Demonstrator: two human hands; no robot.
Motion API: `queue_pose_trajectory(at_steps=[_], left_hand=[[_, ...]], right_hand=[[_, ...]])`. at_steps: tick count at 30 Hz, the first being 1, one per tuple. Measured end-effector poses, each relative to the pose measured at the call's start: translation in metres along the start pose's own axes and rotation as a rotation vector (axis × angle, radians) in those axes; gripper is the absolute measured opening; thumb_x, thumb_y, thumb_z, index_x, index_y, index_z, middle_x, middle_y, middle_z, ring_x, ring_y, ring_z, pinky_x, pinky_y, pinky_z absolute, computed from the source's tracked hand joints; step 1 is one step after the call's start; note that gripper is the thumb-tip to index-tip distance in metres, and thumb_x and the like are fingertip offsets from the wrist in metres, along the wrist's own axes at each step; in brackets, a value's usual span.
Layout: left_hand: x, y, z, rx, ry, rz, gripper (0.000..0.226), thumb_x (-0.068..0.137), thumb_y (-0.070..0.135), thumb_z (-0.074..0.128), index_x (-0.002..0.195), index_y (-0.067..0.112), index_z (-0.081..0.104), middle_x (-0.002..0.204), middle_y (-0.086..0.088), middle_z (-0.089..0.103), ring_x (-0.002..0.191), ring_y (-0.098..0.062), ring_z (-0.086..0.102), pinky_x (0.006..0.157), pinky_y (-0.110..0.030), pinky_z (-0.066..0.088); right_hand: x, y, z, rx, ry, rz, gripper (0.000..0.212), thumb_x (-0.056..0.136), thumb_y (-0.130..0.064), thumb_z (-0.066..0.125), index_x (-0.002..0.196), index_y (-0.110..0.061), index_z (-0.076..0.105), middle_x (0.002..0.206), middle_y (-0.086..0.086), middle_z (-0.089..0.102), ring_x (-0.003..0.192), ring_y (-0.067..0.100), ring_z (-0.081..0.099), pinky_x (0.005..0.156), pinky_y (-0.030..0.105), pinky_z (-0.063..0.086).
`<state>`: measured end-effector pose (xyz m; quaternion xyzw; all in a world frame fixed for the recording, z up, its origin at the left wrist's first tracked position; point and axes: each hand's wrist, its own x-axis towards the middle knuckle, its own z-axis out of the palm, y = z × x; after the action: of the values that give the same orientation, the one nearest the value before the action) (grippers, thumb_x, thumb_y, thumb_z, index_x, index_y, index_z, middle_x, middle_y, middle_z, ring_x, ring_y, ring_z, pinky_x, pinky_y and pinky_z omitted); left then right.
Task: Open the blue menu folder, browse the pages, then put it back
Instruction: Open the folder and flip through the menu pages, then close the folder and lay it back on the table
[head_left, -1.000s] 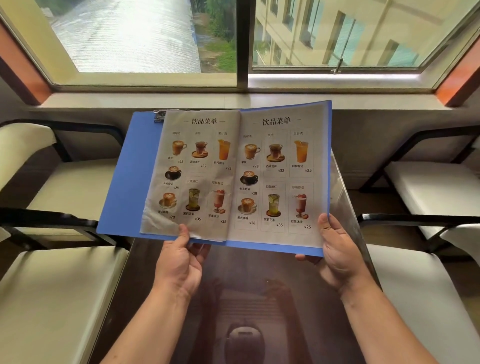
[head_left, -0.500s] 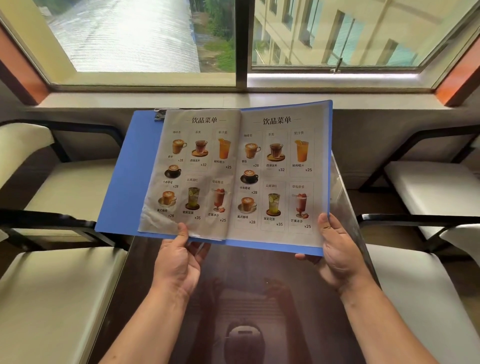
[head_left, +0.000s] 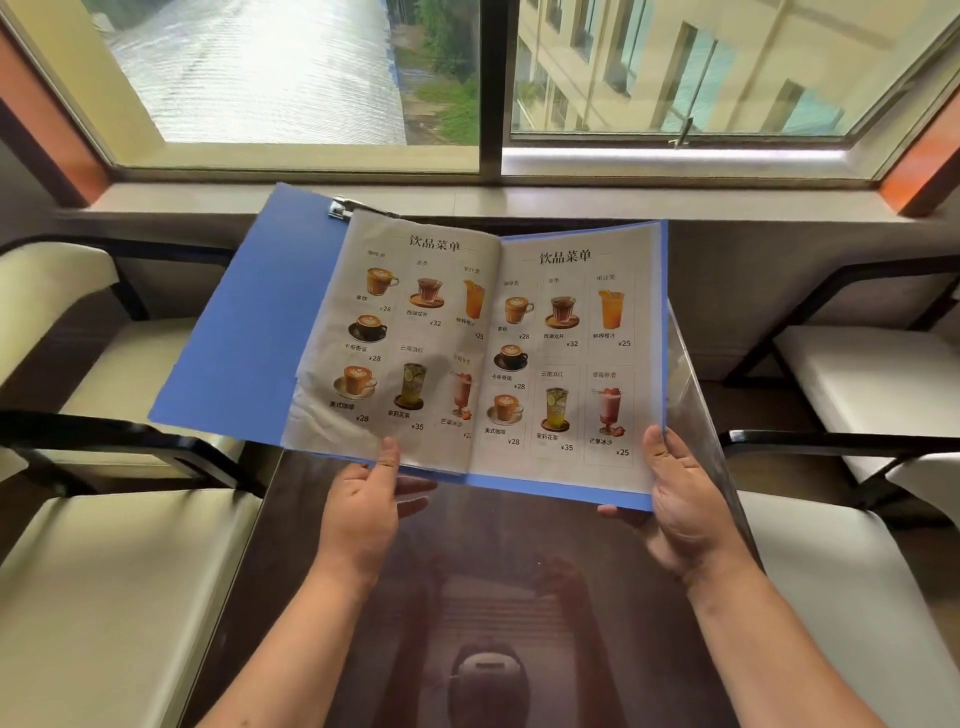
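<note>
left hand (head_left: 363, 514) pinching loose page (head_left: 395, 338) | right hand (head_left: 685, 499) gripping folder (head_left: 234, 332) edge | risk: page creases if tugged

The blue menu folder (head_left: 234, 332) has a matt, smooth cover that looks like thin plastic or coated card, with a small shiny metal clip (head_left: 340, 208) at its top edge. The left page (head_left: 395, 338) is a printed paper sheet, slightly wrinkled and dull, its lower part under a soft sheen like a clear sleeve; the right page (head_left: 576, 353) lies flatter and smoother. The table (head_left: 519, 597) has a dark, glossy top, glass-like, that mirrors what is above it. The chairs (head_left: 104, 597) carry smooth cream upholstery like leatherette on black, semi-gloss frames. The window frame (head_left: 491, 88) looks like dull metal
</note>
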<state>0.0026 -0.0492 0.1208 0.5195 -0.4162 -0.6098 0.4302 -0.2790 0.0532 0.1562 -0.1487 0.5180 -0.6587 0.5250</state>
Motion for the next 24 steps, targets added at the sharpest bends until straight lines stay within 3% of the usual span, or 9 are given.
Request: queue_pose_trajectory(at_steps=[6, 11, 13, 14, 16, 19, 21, 23, 24], left_hand=[[-0.012, -0.003, 0.008, 0.189, -0.036, 0.155, 0.048, 0.093, 0.063, 0.058, 0.113, 0.022, 0.073, 0.094, -0.001, 0.083, 0.079, -0.025, 0.080, 0.063, -0.031, 0.065], [-0.022, -0.007, 0.005, 0.407, -0.027, 0.150, 0.069, 0.081, 0.089, 0.046, 0.076, 0.030, 0.082, 0.077, 0.007, 0.082, 0.074, -0.014, 0.079, 0.070, -0.035, 0.063], [-0.025, -0.003, 0.004, 0.430, -0.024, 0.162, 0.071, 0.073, 0.097, 0.047, 0.091, 0.038, 0.084, 0.088, 0.016, 0.082, 0.086, -0.009, 0.079, 0.077, -0.026, 0.059], [-0.026, -0.001, 0.005, 0.426, -0.052, 0.200, 0.073, 0.071, 0.095, 0.054, 0.116, 0.043, 0.078, 0.106, 0.018, 0.081, 0.100, -0.008, 0.077, 0.083, -0.022, 0.057], [-0.026, 0.001, 0.006, 0.432, -0.146, 0.291, 0.093, 0.066, 0.085, 0.074, 0.149, 0.057, 0.044, 0.143, 0.020, 0.062, 0.111, -0.005, 0.072, 0.092, -0.028, 0.057], [-0.028, 0.005, 0.006, 0.490, -0.157, 0.313, 0.115, 0.051, 0.079, 0.088, 0.149, 0.065, 0.031, 0.151, 0.029, 0.042, 0.077, -0.017, 0.074, 0.079, -0.033, 0.063], [-0.028, 0.008, 0.006, 0.476, -0.151, 0.321, 0.117, 0.051, 0.080, 0.088, 0.151, 0.062, 0.030, 0.151, 0.027, 0.044, 0.094, -0.017, 0.074, 0.087, -0.031, 0.062], [-0.028, 0.013, 0.008, 0.380, -0.134, 0.318, 0.110, 0.064, 0.076, 0.083, 0.156, 0.052, 0.028, 0.149, 0.023, 0.054, 0.119, -0.003, 0.068, 0.096, -0.019, 0.055], [-0.026, 0.016, 0.010, 0.338, -0.118, 0.296, 0.102, 0.072, 0.070, 0.081, 0.157, 0.046, 0.030, 0.145, 0.019, 0.060, 0.121, 0.000, 0.067, 0.098, -0.019, 0.055]], right_hand=[[-0.002, 0.001, 0.003, 0.007, -0.030, -0.019, 0.028, 0.093, -0.042, 0.058, 0.106, -0.030, 0.080, 0.111, 0.004, 0.083, 0.090, 0.028, 0.082, 0.041, 0.037, 0.062], [-0.002, -0.001, 0.010, -0.015, -0.079, -0.027, 0.029, 0.094, -0.043, 0.057, 0.101, -0.035, 0.083, 0.113, 0.004, 0.083, 0.090, 0.030, 0.081, 0.043, 0.038, 0.063], [-0.001, 0.001, 0.013, -0.023, -0.079, -0.035, 0.029, 0.094, -0.042, 0.058, 0.103, -0.032, 0.083, 0.110, 0.005, 0.084, 0.087, 0.029, 0.081, 0.043, 0.037, 0.063], [-0.001, 0.002, 0.014, -0.021, -0.076, -0.045, 0.029, 0.095, -0.042, 0.058, 0.108, -0.029, 0.081, 0.110, 0.005, 0.084, 0.086, 0.028, 0.081, 0.045, 0.038, 0.063], [0.000, 0.005, 0.014, 0.017, -0.094, -0.045, 0.029, 0.099, -0.036, 0.058, 0.115, -0.023, 0.079, 0.110, 0.005, 0.084, 0.090, 0.026, 0.082, 0.056, 0.040, 0.067], [-0.002, 0.006, 0.013, 0.019, -0.161, -0.031, 0.028, 0.108, -0.015, 0.056, 0.109, -0.028, 0.081, 0.108, 0.004, 0.084, 0.095, 0.026, 0.081, 0.071, 0.040, 0.066], [-0.001, 0.006, 0.013, -0.033, -0.168, -0.032, 0.036, 0.104, -0.006, 0.055, 0.105, -0.031, 0.081, 0.102, 0.005, 0.084, 0.086, 0.027, 0.081, 0.066, 0.043, 0.066], [-0.001, 0.010, 0.014, -0.028, -0.146, -0.046, 0.038, 0.102, -0.002, 0.055, 0.107, -0.031, 0.080, 0.101, 0.007, 0.083, 0.078, 0.031, 0.080, 0.059, 0.045, 0.065], [0.000, 0.012, 0.013, -0.024, -0.143, -0.054, 0.036, 0.100, -0.002, 0.057, 0.109, -0.029, 0.080, 0.101, 0.010, 0.082, 0.073, 0.033, 0.079, 0.056, 0.043, 0.064]])
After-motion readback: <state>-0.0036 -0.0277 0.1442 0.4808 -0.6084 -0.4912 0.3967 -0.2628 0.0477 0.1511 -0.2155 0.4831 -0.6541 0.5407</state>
